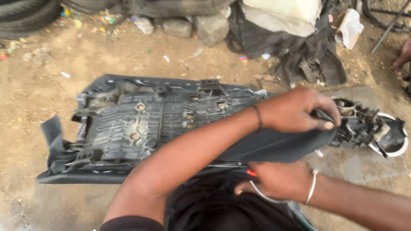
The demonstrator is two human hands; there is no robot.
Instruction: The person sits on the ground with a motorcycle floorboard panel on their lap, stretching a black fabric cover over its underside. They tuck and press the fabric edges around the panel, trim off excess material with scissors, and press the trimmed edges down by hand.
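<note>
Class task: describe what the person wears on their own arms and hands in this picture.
Both forearms are bare, without sleeves or gloves. The left hand has a thin dark band at the wrist. The right hand has a thin silver bangle at its wrist.

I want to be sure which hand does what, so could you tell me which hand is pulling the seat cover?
The left hand; it grips the black seat cover.
</note>
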